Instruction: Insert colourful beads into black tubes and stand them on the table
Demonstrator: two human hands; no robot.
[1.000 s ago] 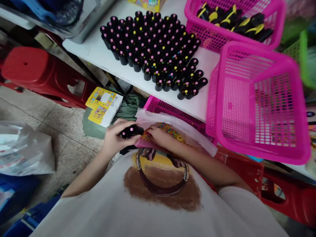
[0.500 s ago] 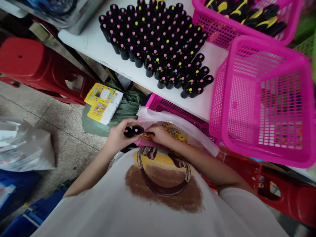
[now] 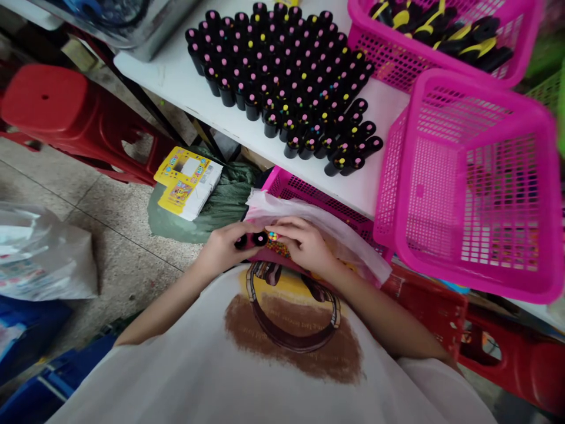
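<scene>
My left hand (image 3: 223, 246) is closed round two small black cylinders (image 3: 259, 238), whose ends show a pink dot. Close beside them, my right hand (image 3: 304, 241) pinches a few small coloured beads (image 3: 273, 236) between thumb and fingers. Below both hands lies a heap of multicoloured beads (image 3: 279, 249) in a whitish plastic bag (image 3: 304, 208). The bag sits in a pink basket (image 3: 286, 180) close against my body. My right hand and forearm hide part of the heap.
Many black cylinders (image 3: 282, 82) with pink or yellow dots stand on the white table (image 3: 176, 97). A pink basket (image 3: 410, 176) stands at the right, another with black-and-yellow pieces (image 3: 441, 29) behind it. Red stools (image 3: 53, 100) and a yellow box (image 3: 185, 182) are at the left.
My right hand has risen out of the bead heap with a few beads in its fingertips. My left hand has shifted slightly right with the black cylinders.
</scene>
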